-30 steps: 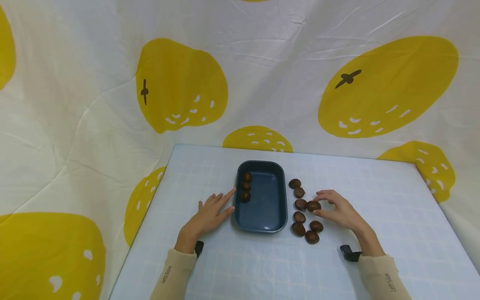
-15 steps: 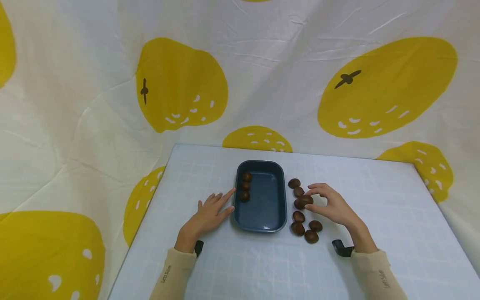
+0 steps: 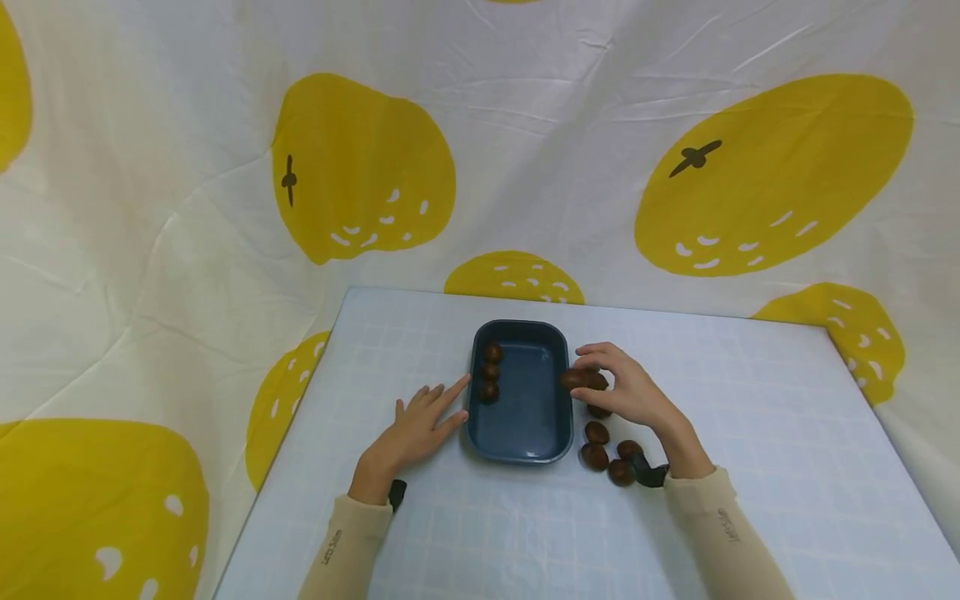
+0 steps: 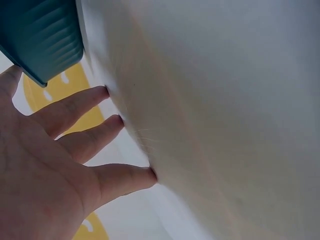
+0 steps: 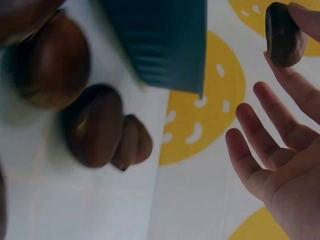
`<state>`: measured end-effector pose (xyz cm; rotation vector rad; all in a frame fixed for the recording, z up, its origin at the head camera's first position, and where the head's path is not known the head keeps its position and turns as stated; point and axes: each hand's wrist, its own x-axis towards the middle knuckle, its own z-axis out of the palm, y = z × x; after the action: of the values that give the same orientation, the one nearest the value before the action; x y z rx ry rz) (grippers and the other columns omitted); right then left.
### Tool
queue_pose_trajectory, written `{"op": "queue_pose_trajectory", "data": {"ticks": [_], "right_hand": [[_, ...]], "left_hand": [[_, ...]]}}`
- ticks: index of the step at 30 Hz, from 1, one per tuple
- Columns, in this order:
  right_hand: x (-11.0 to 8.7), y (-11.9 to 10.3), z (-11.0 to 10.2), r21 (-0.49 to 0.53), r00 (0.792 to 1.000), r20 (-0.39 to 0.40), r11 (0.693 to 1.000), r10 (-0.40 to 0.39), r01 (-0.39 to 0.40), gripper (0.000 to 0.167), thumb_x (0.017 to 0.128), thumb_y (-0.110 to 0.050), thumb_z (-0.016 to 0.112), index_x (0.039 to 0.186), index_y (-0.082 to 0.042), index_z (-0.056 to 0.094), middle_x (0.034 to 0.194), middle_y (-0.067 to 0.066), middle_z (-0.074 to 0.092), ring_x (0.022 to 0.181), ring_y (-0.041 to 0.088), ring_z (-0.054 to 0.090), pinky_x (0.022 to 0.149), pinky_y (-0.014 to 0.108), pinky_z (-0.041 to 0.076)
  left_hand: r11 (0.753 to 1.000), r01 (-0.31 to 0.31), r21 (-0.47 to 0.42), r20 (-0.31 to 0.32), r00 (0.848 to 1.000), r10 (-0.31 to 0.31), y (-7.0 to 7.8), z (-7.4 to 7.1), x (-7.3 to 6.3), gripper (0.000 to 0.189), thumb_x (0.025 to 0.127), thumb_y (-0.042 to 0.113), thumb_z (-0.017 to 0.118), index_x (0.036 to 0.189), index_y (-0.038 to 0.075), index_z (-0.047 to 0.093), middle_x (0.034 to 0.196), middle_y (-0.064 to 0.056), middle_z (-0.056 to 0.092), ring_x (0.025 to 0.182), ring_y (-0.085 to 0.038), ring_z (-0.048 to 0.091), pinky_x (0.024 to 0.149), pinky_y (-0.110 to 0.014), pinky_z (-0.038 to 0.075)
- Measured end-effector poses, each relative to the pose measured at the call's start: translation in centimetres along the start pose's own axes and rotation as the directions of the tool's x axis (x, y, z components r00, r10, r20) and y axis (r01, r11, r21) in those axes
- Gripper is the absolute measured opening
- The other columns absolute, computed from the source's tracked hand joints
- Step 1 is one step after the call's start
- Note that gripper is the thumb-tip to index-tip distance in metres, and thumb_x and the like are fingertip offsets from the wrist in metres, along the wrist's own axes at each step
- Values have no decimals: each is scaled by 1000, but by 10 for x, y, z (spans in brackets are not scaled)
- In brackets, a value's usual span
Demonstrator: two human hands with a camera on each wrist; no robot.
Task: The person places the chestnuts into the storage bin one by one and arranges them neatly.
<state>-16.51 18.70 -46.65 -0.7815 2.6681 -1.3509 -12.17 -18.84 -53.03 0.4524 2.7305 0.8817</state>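
A dark blue rectangular dish stands on the table, with three chestnuts in a line along its left wall. My left hand lies with spread, straight fingers, the index finger and thumb at the dish's left rim; in the left wrist view the other fingertips rest on the cloth. My right hand pinches a chestnut between thumb and index finger, raised by the dish's right rim. Its remaining fingers extend loosely. Several chestnuts lie on the table right of the dish, some partly hidden beneath the right hand.
A pale checked cloth covers the table. Behind and to the left hangs a white sheet with large yellow fruit prints. A black wrist camera on the right arm overlaps the nearer chestnuts in the head view.
My right hand has lifted a chestnut from the group and carried it left and away from me to the dish's right rim. The left hand stays in place.
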Motion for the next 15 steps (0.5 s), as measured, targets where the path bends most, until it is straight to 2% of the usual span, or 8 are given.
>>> {"op": "queue_pose_trajectory", "data": {"ticks": [7,15], "right_hand": [[30,-20,10,-17,998,43,999,-47,47,35,85,-23,82,115,-9,70,137,18,53,119,31,53,87,55,50],[63,-38,27,-24,992,90,995,-92,94,33,86,-26,82,113,-9,72,137,14,54,127,32,49,105,55,39]], "left_hand": [[1000,2,0,-14,1000,-2,-2,1,0,62,98,70,35,155,55,15,159,-13,32,147,-42,20,104,-78,1],[1000,-4,1,-11,1000,4,-1,1,1,62,98,71,34,155,55,15,159,-14,33,147,-42,20,104,-79,2]]}}
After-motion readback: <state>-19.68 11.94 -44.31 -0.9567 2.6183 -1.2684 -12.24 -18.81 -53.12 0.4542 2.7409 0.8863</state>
